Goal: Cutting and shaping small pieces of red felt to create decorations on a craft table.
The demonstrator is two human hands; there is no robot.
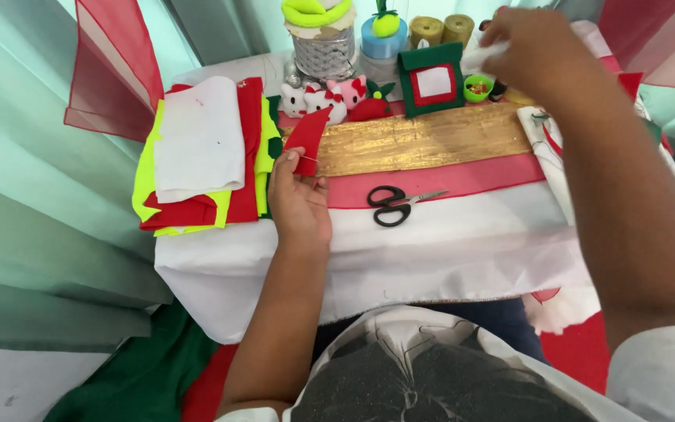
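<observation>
**Felt piece pinched in the left hand, right hand reaching to the back row**

The person is sitting at a small worktop (447, 258) draped in white cloth. The left hand (300, 199) is holding a curved piece of red felt (307, 139) upright over the left end of a gold strip (423, 141); its fingers (284, 166) are pressed together on the lower edge of the felt, and something thin, perhaps a needle or pin, seems to be sticking out there, too small to be sure of. The right hand (537, 51) is reaching to the back right of the worktop, fingers closing on a small white scrap (484, 56); how firmly it is gripping cannot be told.

Judgement on doing this well: the left hand is doing best by keeping the pinch low, leaving the curved edge free, and holding the piece steady while the eyes follow the other hand. The black-handled scissors (394, 204) are lying on the pink band near the wrist, blades pointing right, so the forearm should be staying clear of them.

Containers and marked items:
- Stack of felt sheets (197, 152), white over red and neon yellow, lying at the left.
- Green felt frame (432, 80) with red border and white centre, standing behind the gold strip.
- Small green cup of beads (477, 87), just right of the frame.
- Blue round tub (383, 41) and two gold ribbon rolls (441, 30), along the back.
- White and pink cat figures (323, 99), left of the frame.

No readable labels are showing.
</observation>
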